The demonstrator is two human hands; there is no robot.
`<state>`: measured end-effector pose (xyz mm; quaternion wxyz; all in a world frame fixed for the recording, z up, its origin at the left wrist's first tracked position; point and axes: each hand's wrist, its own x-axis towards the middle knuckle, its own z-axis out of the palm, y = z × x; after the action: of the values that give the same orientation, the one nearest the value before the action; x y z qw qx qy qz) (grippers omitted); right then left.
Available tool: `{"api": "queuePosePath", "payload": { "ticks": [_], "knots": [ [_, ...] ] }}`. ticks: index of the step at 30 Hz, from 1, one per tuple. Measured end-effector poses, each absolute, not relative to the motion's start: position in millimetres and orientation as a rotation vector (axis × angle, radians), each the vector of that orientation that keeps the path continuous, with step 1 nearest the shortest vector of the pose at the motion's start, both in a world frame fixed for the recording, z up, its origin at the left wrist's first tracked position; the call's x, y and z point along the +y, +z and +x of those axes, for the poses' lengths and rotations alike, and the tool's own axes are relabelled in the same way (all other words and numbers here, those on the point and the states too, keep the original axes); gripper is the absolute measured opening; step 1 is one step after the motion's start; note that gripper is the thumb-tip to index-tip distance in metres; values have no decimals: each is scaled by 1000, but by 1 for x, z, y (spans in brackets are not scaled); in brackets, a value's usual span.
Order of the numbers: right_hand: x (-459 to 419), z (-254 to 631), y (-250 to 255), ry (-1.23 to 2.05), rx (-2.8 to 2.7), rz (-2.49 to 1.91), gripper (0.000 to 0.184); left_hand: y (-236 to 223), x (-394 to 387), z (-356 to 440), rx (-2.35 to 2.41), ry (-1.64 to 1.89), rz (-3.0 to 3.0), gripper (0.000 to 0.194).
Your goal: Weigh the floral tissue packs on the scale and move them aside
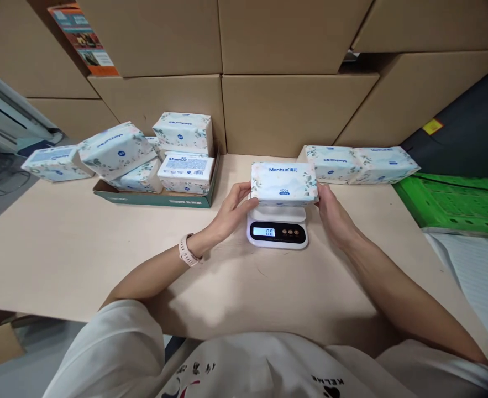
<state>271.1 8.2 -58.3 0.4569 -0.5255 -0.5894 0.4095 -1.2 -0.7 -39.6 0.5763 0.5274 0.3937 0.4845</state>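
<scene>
Between my two hands is a white and pale blue tissue pack (284, 181) with a leaf print and the word Manhua. My left hand (232, 213) grips its left end, the thumb at the lower front corner. At the right end my right hand (334, 213) closes on it, its fingers partly hidden behind the pack. Directly under the pack is a white kitchen scale (277, 243), its plate mostly covered. The lit display (264, 232) reads 0.0. Whether the pack touches the plate I cannot tell.
A shallow green carton (156, 199) at the left holds several tissue packs (185, 172); another pack (57, 163) lies beside it. Two packs (330, 164) stand behind my right hand. Stacked cardboard boxes (297, 105) wall off the table's back. A green crate (463, 204) is at the right.
</scene>
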Motion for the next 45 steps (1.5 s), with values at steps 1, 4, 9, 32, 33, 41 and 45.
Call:
{"api": "queuePosePath", "payload": {
  "ticks": [1, 4, 9, 32, 33, 41, 45],
  "knots": [
    [10, 272, -61, 1033, -1440, -1300, 79, -40, 0, -1, 927, 1132, 1229, 45],
    [13, 274, -74, 1050, -1381, -1307, 78, -48, 3, -1, 993, 1138, 1193, 41],
    [7, 275, -105, 877, -1215, -1349, 82, -77, 10, -3, 1227, 1229, 912, 39],
    [16, 273, -118, 854, -960, -1307, 73, -90, 17, -6, 1181, 1354, 731, 18],
    [16, 273, -119, 852, -963, -1303, 74, -90, 17, -6, 1178, 1354, 734, 17],
    [17, 277, -126, 813, -1025, -1293, 75, -93, 18, -5, 1165, 1371, 763, 19],
    [17, 277, -126, 814, -1025, -1286, 75, -94, 19, -6, 1174, 1361, 783, 21]
  ]
}}
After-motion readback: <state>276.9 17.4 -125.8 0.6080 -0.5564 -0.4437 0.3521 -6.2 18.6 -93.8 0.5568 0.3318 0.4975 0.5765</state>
